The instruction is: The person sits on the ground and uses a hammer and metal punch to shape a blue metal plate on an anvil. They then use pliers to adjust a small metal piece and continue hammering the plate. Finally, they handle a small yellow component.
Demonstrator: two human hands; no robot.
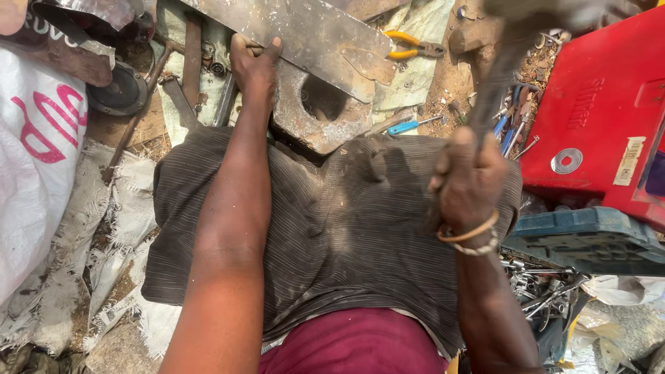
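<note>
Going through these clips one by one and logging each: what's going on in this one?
A person works low over the ground among scrap and tools. The left hand presses on a rusty metal plate with a round hole. The right hand grips a hammer raised and blurred above it. Yellow-handled pliers lie behind, a red case to the right.

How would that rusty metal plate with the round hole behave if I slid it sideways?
The plate looks thick and rusty, so probably heavy and stiff. Its rough surface would likely drag, not slip. The left hand presses on it, and a steel sheet overlaps it.
</note>
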